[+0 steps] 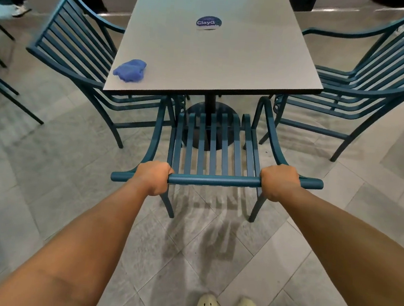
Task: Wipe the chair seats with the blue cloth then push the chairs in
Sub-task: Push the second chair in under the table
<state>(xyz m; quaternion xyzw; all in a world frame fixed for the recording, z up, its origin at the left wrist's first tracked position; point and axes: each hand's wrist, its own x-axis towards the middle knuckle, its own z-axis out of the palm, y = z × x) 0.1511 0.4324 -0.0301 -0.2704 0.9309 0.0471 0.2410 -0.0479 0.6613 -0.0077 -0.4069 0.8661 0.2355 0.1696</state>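
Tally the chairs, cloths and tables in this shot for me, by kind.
Teal chairs around the table: 3, near chair, left chair, right chair
Blue cloth: 1
Table: 1
Total: 5

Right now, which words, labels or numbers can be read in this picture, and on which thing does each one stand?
"ClayG": white letters on the round blue sticker on the grey table top.
A pale strip along the sticker's lower edge may carry print, but it is too small and blurred to read.
No other text shows.
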